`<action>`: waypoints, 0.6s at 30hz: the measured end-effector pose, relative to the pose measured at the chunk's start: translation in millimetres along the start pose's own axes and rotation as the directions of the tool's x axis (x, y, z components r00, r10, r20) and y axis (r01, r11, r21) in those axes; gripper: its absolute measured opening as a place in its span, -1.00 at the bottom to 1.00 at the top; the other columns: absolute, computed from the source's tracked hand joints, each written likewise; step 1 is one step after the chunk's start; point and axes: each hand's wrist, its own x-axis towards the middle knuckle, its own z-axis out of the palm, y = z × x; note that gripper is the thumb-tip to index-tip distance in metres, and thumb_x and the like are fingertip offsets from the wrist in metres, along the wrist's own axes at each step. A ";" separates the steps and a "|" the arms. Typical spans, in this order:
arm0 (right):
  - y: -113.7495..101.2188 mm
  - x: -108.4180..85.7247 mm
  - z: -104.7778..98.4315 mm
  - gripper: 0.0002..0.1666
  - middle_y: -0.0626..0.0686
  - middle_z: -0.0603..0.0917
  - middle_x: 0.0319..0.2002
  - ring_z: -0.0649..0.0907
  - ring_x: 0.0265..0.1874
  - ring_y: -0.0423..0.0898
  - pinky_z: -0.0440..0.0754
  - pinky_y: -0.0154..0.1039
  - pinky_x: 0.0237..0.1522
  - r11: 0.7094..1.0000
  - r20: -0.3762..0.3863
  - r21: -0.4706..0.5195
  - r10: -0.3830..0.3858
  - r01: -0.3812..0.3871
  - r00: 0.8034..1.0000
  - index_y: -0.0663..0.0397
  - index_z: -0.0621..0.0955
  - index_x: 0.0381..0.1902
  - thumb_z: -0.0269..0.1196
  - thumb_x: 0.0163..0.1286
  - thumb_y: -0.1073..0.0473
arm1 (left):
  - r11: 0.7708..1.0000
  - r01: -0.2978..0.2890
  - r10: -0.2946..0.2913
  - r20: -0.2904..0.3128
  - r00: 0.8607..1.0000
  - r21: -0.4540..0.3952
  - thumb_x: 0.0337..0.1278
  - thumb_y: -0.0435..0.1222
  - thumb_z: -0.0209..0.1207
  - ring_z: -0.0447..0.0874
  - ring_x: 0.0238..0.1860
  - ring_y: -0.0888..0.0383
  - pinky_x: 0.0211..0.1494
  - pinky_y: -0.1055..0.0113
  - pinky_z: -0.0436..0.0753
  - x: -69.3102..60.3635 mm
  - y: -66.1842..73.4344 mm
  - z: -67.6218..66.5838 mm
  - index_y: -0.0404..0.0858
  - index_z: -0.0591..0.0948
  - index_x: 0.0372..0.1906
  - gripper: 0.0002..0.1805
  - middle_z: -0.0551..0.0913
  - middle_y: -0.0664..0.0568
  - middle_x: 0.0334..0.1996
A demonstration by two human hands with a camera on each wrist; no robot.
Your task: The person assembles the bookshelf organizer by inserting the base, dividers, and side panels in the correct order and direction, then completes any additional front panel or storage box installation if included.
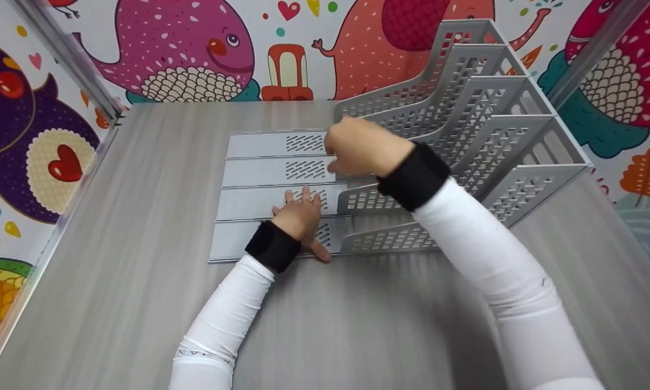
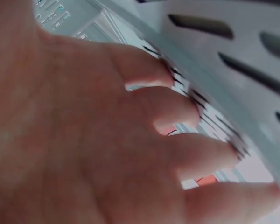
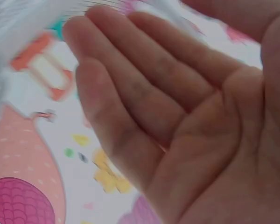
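A grey plastic file rack (image 1: 550, 174) with several upright perforated dividers stands on the table at the right in the head view. From its front a flat, light-grey slotted base panel (image 1: 249, 203) extends leftward, divided into several strips. My left hand (image 1: 299, 219) lies on this panel with fingers spread, beside the front of a near divider. In the left wrist view the fingertips of the left hand (image 2: 107, 116) touch the slotted surface (image 2: 196, 51). Over the dividers' low front ends hovers my right hand (image 1: 365, 145). The right wrist view shows the right hand (image 3: 177, 116) with loosely bent fingers and nothing in it.
The rack and panel lie on a grey wood-grain table (image 1: 157, 179). Behind is a wall (image 1: 281, 27) with printed cartoon animals; another printed wall (image 1: 38, 70) borders the left side. Metal posts (image 1: 70, 54) mark the back corners.
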 end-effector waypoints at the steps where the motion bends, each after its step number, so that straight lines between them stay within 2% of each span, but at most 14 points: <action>1: 0.4 8.3 5.2 -0.74 0.16 0.77 -0.21 0.71 -0.21 0.10 0.70 -0.01 -0.06 0.998 0.098 -0.056 0.035 -0.030 0.995 0.23 0.73 -0.18 0.37 0.25 0.16 | 1.000 -0.002 0.002 0.002 1.000 0.009 -0.40 0.40 0.44 -0.24 0.54 -0.52 0.32 -0.48 0.31 0.1 0.7 0.5 -0.31 -0.19 0.61 0.60 -0.30 -0.34 0.60; 3: 0.8 20.1 20.2 -0.68 0.16 0.76 -0.10 0.71 -0.11 0.11 0.70 0.03 0.02 0.984 0.268 -0.170 0.101 -0.056 0.958 0.22 0.71 -0.13 0.40 0.21 0.13 | 1.000 -0.001 0.001 0.009 1.000 0.023 -0.40 0.41 0.43 -0.25 0.53 -0.52 0.32 -0.47 0.32 -0.2 1.6 2.0 -0.31 -0.20 0.61 0.60 -0.30 -0.34 0.60; 4: 1.8 24.0 27.8 -0.65 0.17 0.74 -0.05 0.71 -0.06 0.12 0.70 0.05 0.05 0.975 0.323 -0.215 0.126 -0.057 0.938 0.23 0.70 -0.11 0.41 0.19 0.14 | 1.000 0.005 -0.005 0.011 1.000 0.019 -0.40 0.41 0.44 -0.26 0.54 -0.51 0.33 -0.47 0.32 0.2 2.0 2.1 -0.30 -0.20 0.62 0.60 -0.31 -0.33 0.61; 5: 2.6 26.8 35.1 -0.65 0.18 0.73 -0.04 0.70 -0.04 0.13 0.70 0.07 0.05 0.967 0.359 -0.250 0.143 -0.053 0.922 0.23 0.70 -0.11 0.42 0.18 0.15 | 1.000 0.011 -0.012 0.013 1.000 0.015 -0.40 0.40 0.45 -0.27 0.54 -0.51 0.33 -0.46 0.32 0.5 2.2 2.1 -0.29 -0.20 0.62 0.60 -0.31 -0.32 0.61; 7: 3.7 29.4 46.7 -0.65 0.22 0.72 0.00 0.71 -0.02 0.15 0.70 0.11 0.06 0.954 0.391 -0.299 0.154 -0.033 0.907 0.25 0.70 -0.09 0.42 0.18 0.20 | 1.000 0.025 -0.025 0.020 0.999 -0.007 -0.41 0.39 0.46 -0.30 0.55 -0.50 0.36 -0.46 0.29 0.5 2.3 2.3 -0.28 -0.22 0.62 0.61 -0.34 -0.30 0.61; 11: 4.6 29.9 57.8 -0.74 0.25 0.73 -0.01 0.72 -0.04 0.17 0.71 0.12 0.04 0.950 0.379 -0.312 0.134 -0.010 0.915 0.26 0.71 -0.13 0.36 0.22 0.28 | 0.999 0.032 -0.032 0.013 0.999 -0.041 -0.44 0.37 0.49 -0.31 0.55 -0.50 0.36 -0.48 0.27 0.7 1.9 1.9 -0.27 -0.22 0.62 0.62 -0.35 -0.30 0.61; 18: 4.9 25.7 58.4 -0.80 0.28 0.73 -0.01 0.72 -0.01 0.22 0.68 0.15 0.09 0.955 0.348 -0.295 0.100 0.007 0.932 0.26 0.71 -0.16 0.26 0.28 0.31 | 0.999 0.031 -0.031 0.012 0.999 -0.038 -0.45 0.38 0.49 -0.30 0.55 -0.50 0.36 -0.48 0.27 1.5 2.8 1.0 -0.27 -0.21 0.62 0.62 -0.35 -0.30 0.61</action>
